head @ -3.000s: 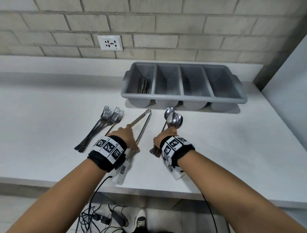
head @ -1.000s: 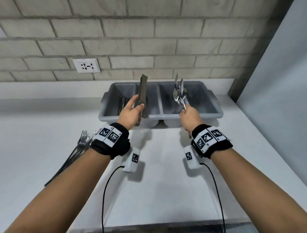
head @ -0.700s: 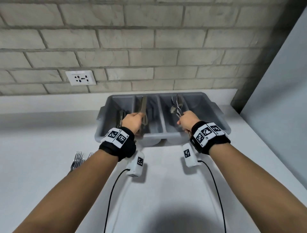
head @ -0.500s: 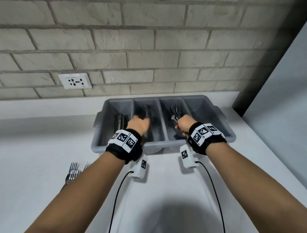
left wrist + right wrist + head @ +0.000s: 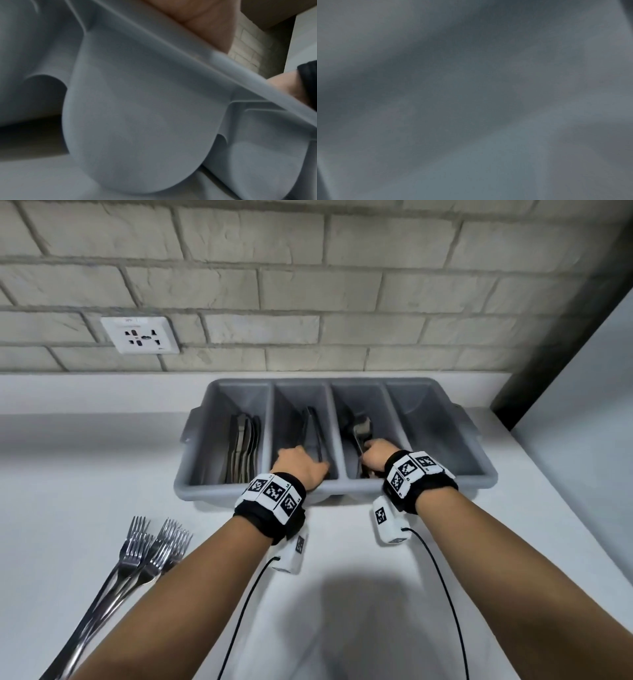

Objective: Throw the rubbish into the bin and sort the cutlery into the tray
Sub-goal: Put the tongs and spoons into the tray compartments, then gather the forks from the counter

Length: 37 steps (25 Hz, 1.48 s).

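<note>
The grey four-compartment tray (image 5: 432, 433) stands on the white counter against the brick wall. My left hand (image 5: 298, 465) reaches into its second compartment and grips the near end of the metal tongs (image 5: 312, 429), which lie along that compartment. My right hand (image 5: 375, 455) is in the third compartment, its fingers curled round the handles of several spoons (image 5: 359, 422) whose bowls point to the back. Knives (image 5: 243, 446) fill the first compartment. The left wrist view shows only the tray's outer wall (image 5: 137, 121) from below. The right wrist view is blurred grey.
Several forks (image 5: 150, 553) lie in a bundle on the counter (image 5: 85, 474) at the front left. The tray's fourth compartment holds nothing. A wall socket (image 5: 139, 334) sits above left, and a grey side panel (image 5: 582, 405) closes off the right.
Both hands carried the tongs and spoons from the counter to the tray and lowered them from upright to lying in the second and third compartments.
</note>
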{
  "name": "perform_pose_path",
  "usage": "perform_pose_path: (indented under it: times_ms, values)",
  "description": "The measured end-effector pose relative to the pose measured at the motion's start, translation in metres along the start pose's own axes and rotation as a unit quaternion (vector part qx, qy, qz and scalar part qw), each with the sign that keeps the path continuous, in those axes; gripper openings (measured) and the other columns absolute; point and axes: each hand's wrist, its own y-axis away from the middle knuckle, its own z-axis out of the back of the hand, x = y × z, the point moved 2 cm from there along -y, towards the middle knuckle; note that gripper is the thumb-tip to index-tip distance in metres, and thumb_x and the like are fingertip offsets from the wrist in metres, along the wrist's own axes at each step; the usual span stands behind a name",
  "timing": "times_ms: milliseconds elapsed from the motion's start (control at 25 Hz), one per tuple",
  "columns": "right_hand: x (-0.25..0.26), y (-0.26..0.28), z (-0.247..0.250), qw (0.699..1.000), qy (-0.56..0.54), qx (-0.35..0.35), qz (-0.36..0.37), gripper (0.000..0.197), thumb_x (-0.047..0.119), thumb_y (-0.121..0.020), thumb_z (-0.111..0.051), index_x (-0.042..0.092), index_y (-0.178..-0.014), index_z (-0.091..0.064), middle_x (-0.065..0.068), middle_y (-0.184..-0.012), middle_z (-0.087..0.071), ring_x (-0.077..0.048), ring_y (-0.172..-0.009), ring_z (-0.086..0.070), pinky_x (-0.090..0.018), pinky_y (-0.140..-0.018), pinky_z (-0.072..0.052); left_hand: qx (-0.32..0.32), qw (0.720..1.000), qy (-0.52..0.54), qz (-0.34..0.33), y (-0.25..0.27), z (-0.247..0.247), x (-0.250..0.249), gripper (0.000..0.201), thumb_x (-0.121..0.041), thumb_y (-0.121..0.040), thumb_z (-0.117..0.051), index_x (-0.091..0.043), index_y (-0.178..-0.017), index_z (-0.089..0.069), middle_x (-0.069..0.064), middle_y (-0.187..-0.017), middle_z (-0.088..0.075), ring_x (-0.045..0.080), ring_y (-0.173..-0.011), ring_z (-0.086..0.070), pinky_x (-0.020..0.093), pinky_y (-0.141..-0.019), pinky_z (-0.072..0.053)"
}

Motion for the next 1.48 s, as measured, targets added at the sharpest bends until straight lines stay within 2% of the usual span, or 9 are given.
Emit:
perform_pose_path:
  times_ms: [120,400,680,840,960,1040,1160,1280,1480]
  values:
    - [-0.004,-0.004,-0.004,0.998,0.055,0.036,0.022,0.037,0.008,-0.088,-0.045,-0.003,-0.12,-0.06,-0.019,-0.127,-0.061,-0.03,-0.117,-0.057,-0.024,-0.081,-0.041,-0.021,1.0,-0.002,0.003,0.002,-0.002,0.0,0.072,-0.05,-0.08,-0.054,-0.001,-0.133,-0.047,0.024,-0.137,-0.048,0.037,-0.123,-0.051,0.038,-0.107,-0.041]
    - [-0.009,-0.013,-0.01,0.992,0.077,-0.059,0.076,0.039,0.005,-0.086,-0.05,0.009,-0.123,-0.06,-0.015,-0.13,-0.06,-0.03,-0.122,-0.056,-0.03,-0.099,-0.046,-0.129,0.99,0.038,-0.04,0.019,0.005,-0.006,0.065,-0.051,-0.08,-0.057,-0.002,-0.123,-0.057,0.017,-0.139,-0.04,0.03,-0.123,-0.051,0.033,-0.109,-0.038]
    - [0.002,0.021,0.001,0.991,0.015,-0.093,0.097,0.044,0.007,-0.084,-0.048,0.012,-0.127,-0.057,-0.019,-0.128,-0.06,-0.034,-0.116,-0.059,-0.034,-0.097,-0.048,-0.201,0.954,0.177,-0.134,0.038,0.022,0.0,0.022,-0.005,-0.081,-0.059,0.0,-0.098,-0.071,0.015,-0.118,-0.06,0.028,-0.106,-0.06,0.008,-0.086,-0.034]
    - [0.043,0.087,-0.002,0.954,-0.055,-0.188,0.226,0.042,0.011,-0.086,-0.049,0.015,-0.128,-0.053,-0.011,-0.12,-0.064,-0.029,-0.111,-0.059,-0.036,-0.094,-0.049,-0.258,0.93,0.22,-0.141,0.068,0.056,0.042,0.021,-0.003,-0.079,-0.059,-0.003,-0.096,-0.072,0.012,-0.109,-0.059,0.025,-0.096,-0.06,0.016,-0.091,-0.041]
    - [0.079,0.146,-0.032,0.912,-0.105,-0.193,0.345,0.029,0.011,-0.086,-0.05,0.011,-0.112,-0.062,-0.003,-0.089,-0.063,-0.021,-0.088,-0.058,-0.029,-0.083,-0.048,-0.233,0.957,0.147,-0.09,0.089,0.089,0.099,0.033,-0.01,-0.081,-0.06,-0.008,-0.113,-0.067,0.016,-0.122,-0.058,0.031,-0.11,-0.059,0.029,-0.1,-0.045]
    - [0.094,0.164,-0.065,0.918,-0.117,-0.128,0.357,0.021,0.011,-0.086,-0.052,0.01,-0.101,-0.066,0.001,-0.074,-0.058,-0.017,-0.075,-0.055,-0.022,-0.073,-0.044,-0.185,0.981,0.056,-0.012,0.101,0.103,0.145,0.041,-0.01,-0.083,-0.054,-0.011,-0.124,-0.058,0.016,-0.13,-0.054,0.031,-0.119,-0.054,0.031,-0.101,-0.041]
    - [0.109,0.165,-0.13,0.952,-0.047,0.019,0.301,0.024,0.014,-0.085,-0.054,0.011,-0.106,-0.064,-0.008,-0.096,-0.066,-0.024,-0.091,-0.062,-0.026,-0.082,-0.047,-0.036,0.99,-0.072,0.114,0.117,0.106,0.221,0.045,-0.014,-0.088,-0.046,-0.007,-0.133,-0.047,0.018,-0.139,-0.048,0.031,-0.126,-0.049,0.033,-0.103,-0.039]
    - [0.114,0.156,-0.179,0.965,0.033,0.103,0.241,0.043,0.018,-0.086,-0.055,0.011,-0.128,-0.05,-0.012,-0.131,-0.055,-0.026,-0.119,-0.054,-0.032,-0.098,-0.043,0.083,0.964,-0.198,0.157,0.13,0.098,0.263,0.057,-0.041,-0.088,-0.039,-0.001,-0.126,-0.054,0.018,-0.134,-0.055,0.03,-0.122,-0.053,0.033,-0.103,-0.043]
    - [0.138,0.151,-0.213,0.972,0.031,0.102,0.211,0.069,0.02,-0.085,-0.062,0.005,-0.143,-0.029,-0.013,-0.146,-0.042,-0.029,-0.132,-0.044,-0.031,-0.103,-0.039,0.014,0.988,-0.141,0.069,0.129,0.081,0.255,0.04,-0.026,-0.091,-0.049,0.002,-0.118,-0.058,0.018,-0.123,-0.064,0.032,-0.117,-0.059,0.032,-0.096,-0.046]
